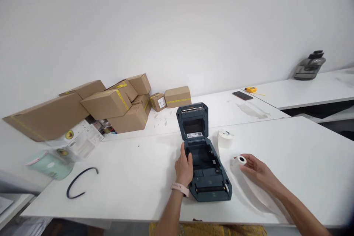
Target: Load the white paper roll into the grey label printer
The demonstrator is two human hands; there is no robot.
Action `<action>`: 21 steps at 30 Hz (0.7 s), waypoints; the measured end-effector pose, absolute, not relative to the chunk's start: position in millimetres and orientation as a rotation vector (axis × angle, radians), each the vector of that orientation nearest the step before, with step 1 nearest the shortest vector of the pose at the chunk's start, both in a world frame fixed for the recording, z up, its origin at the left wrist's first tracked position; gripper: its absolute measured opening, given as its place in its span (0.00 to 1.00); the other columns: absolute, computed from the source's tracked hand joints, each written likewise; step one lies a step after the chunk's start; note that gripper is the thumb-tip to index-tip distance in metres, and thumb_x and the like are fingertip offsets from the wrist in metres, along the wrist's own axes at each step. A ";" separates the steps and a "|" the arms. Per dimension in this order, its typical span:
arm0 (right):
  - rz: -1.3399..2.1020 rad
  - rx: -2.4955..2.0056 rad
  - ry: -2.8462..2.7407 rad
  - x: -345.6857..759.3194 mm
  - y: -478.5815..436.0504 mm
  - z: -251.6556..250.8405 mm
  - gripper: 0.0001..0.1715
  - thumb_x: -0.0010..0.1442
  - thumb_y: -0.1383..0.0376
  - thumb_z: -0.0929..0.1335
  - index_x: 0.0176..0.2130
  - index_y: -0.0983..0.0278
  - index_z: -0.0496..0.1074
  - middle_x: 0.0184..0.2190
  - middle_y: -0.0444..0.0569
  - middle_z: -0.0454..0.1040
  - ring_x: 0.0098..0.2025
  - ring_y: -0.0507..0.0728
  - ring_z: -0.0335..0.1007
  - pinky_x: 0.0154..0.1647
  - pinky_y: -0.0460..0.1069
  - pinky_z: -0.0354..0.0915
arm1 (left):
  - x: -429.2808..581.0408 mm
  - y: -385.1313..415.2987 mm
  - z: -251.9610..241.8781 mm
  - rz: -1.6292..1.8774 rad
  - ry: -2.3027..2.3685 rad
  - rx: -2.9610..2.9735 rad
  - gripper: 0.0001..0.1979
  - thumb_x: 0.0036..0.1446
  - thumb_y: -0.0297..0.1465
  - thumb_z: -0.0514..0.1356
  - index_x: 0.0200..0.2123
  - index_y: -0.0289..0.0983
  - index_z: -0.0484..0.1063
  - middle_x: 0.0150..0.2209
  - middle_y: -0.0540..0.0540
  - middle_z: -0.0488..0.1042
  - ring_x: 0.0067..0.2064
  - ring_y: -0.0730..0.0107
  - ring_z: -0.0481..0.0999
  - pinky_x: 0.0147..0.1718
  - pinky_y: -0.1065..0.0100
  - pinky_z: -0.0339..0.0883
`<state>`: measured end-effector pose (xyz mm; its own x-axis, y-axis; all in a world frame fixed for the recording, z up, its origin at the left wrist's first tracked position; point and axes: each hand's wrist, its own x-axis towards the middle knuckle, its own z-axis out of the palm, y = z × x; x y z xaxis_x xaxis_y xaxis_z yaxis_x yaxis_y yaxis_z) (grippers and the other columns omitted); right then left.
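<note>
A dark label printer [206, 169] stands on the white table with its lid [193, 120] raised, so its inside shows. My left hand [183, 166] is closed on the printer's left side, thumb over the rim. To the right of the printer, my right hand [256, 169] grips a small white paper roll [240, 160] whose round core end faces up. A loose strip of white paper [256, 199] trails from this roll towards the table's front edge. Behind it, a larger white label roll [225, 139] rests on the table beside the printer.
Stacked cardboard boxes [106, 104] fill the back left. A black curved cable [72, 183] and a green package [52, 165] lie at left. A phone [242, 96] and a yellow tape measure [250, 89] are at back right, with a dark bottle [309, 67] beyond.
</note>
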<state>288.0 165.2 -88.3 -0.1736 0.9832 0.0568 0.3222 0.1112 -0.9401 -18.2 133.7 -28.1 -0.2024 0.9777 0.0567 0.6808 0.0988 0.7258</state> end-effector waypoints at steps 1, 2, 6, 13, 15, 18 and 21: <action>1.057 -1.307 -1.607 284.4 166.8 -95.9 0.31 0.54 0.40 0.71 0.45 0.60 0.74 0.35 0.50 0.78 0.36 0.62 0.75 0.39 0.55 0.72 | -18.3 133.5 -27.9 0.890 1.940 1.612 0.31 0.69 0.39 0.43 0.72 0.36 0.48 0.67 0.37 0.65 0.61 0.45 0.72 0.58 0.51 0.62; 1.033 -1.314 -1.602 281.3 168.4 -100.6 0.30 0.54 0.41 0.70 0.45 0.60 0.74 0.37 0.51 0.79 0.37 0.62 0.76 0.41 0.56 0.72 | -18.3 133.2 -27.5 0.892 1.939 1.606 0.31 0.69 0.39 0.43 0.72 0.36 0.48 0.67 0.36 0.65 0.61 0.46 0.72 0.58 0.51 0.62; 1.077 -1.345 -1.610 282.5 175.1 -100.5 0.30 0.56 0.43 0.71 0.51 0.58 0.73 0.51 0.56 0.78 0.50 0.67 0.76 0.52 0.59 0.71 | -17.9 132.2 -25.4 0.881 1.942 1.586 0.31 0.69 0.39 0.44 0.72 0.38 0.47 0.63 0.37 0.71 0.58 0.47 0.75 0.56 0.53 0.64; 1.006 -1.432 -1.395 305.0 227.7 -94.0 0.42 0.52 0.41 0.72 0.58 0.59 0.69 0.65 0.60 0.67 0.67 0.71 0.62 0.64 0.62 0.64 | -16.5 132.7 -23.4 0.858 1.958 1.608 0.31 0.69 0.39 0.42 0.72 0.36 0.47 0.57 0.35 0.76 0.54 0.47 0.77 0.54 0.52 0.64; 1.012 -1.405 -1.459 299.3 248.7 -90.5 0.49 0.48 0.42 0.74 0.62 0.59 0.65 0.68 0.60 0.63 0.68 0.71 0.60 0.64 0.62 0.64 | -16.4 132.6 -23.2 0.868 1.959 1.590 0.31 0.69 0.39 0.43 0.72 0.38 0.47 0.58 0.37 0.75 0.55 0.48 0.76 0.55 0.53 0.64; 1.069 -1.382 -1.539 282.8 270.9 -83.7 0.54 0.42 0.46 0.78 0.63 0.60 0.65 0.62 0.61 0.70 0.61 0.72 0.69 0.58 0.62 0.69 | -16.2 132.1 -23.2 0.855 1.973 1.579 0.31 0.69 0.39 0.43 0.72 0.37 0.47 0.57 0.36 0.76 0.54 0.47 0.77 0.55 0.53 0.65; 1.082 -1.397 -1.574 268.1 277.2 -78.1 0.48 0.41 0.47 0.78 0.57 0.64 0.69 0.52 0.62 0.78 0.51 0.71 0.77 0.50 0.63 0.73 | -15.9 131.9 -23.7 0.872 1.967 1.586 0.32 0.69 0.39 0.43 0.72 0.36 0.47 0.60 0.34 0.73 0.56 0.45 0.76 0.55 0.51 0.64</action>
